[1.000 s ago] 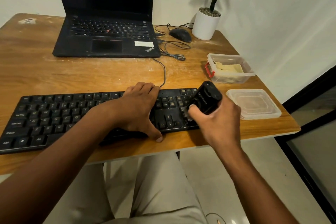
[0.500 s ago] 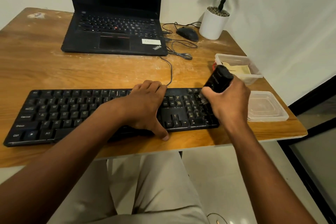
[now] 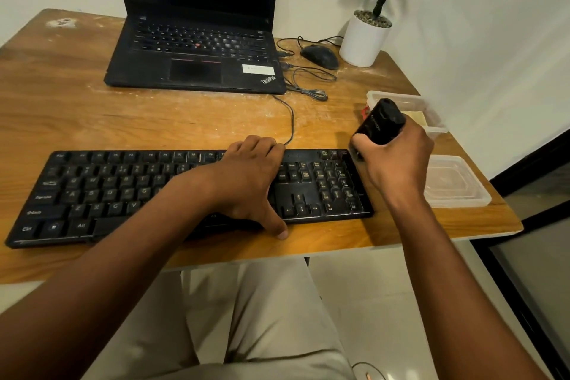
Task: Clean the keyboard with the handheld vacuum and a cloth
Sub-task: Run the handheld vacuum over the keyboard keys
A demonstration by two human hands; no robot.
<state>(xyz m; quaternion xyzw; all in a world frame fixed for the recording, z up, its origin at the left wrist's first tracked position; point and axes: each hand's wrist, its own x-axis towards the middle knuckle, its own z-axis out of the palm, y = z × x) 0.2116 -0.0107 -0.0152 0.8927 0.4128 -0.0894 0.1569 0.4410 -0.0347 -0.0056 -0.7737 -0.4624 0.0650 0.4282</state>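
Observation:
A black keyboard (image 3: pixel 101 194) lies along the front of the wooden table (image 3: pixel 154 123). My left hand (image 3: pixel 246 176) rests flat across its right-centre, fingers over the far edge and thumb on the near edge. My right hand (image 3: pixel 398 160) grips a small black handheld vacuum (image 3: pixel 381 122), tilted, its lower end at the keyboard's far right corner above the number pad. The nozzle is hidden by my fingers. A yellowish cloth (image 3: pixel 416 116) lies in a clear container (image 3: pixel 431 126) behind the vacuum.
An open black laptop (image 3: pixel 197 52) stands at the back. To its right are a mouse (image 3: pixel 320 56), cables (image 3: pixel 308 83) and a white potted plant (image 3: pixel 365 40). A clear plastic lid (image 3: pixel 453 182) lies near the table's right edge.
My right hand has carried the vacuum from the number pad's near side up to the keyboard's far right corner. My left hand has stayed on the keyboard.

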